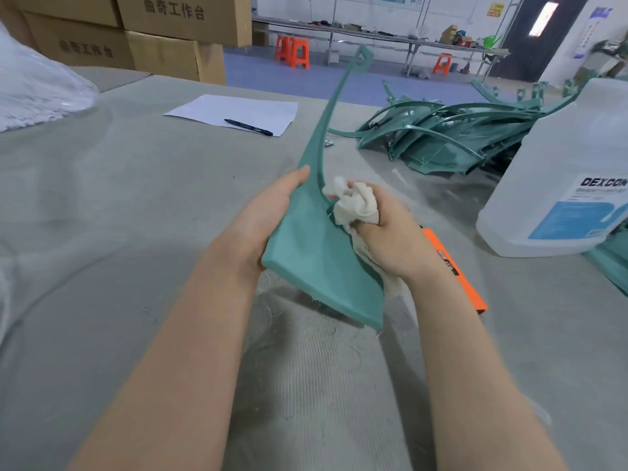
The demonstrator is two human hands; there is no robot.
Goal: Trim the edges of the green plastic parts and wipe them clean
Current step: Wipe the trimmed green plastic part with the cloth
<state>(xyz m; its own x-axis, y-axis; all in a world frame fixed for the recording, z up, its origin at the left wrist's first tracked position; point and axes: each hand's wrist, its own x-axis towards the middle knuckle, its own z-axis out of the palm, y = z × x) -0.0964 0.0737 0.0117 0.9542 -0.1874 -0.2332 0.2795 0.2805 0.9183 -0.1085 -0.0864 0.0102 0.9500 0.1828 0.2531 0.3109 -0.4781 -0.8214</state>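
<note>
At about ten o'clock, a clear plastic bag (37, 86) with white contents lies at the far-left edge of the grey table (136, 198), with stacked cardboard boxes (163, 39) behind it towards eleven o'clock. Nearer the middle, at about eleven o'clock from the hands, lies a white sheet of paper (234, 112) with a dark pen (248, 127) on it. At the centre, the left hand (268, 215) grips the green plastic part (312, 253). Its thumb lies along the part's left face, and its other fingers are hidden behind the part. The part is held above the table, its broad end low towards six o'clock and its thin arm rising towards twelve o'clock. Just to the right, the right hand (390, 239) is clenched round a crumpled white rag (353, 205) that is pressed against the part's inner edge. An orange utility knife (455, 266) lies on the table partly under the right wrist, at four o'clock from the part. At one o'clock there is a pile of green parts (452, 134), and at three o'clock stands a translucent jug (560, 171) with a blue-and-white label.
</note>
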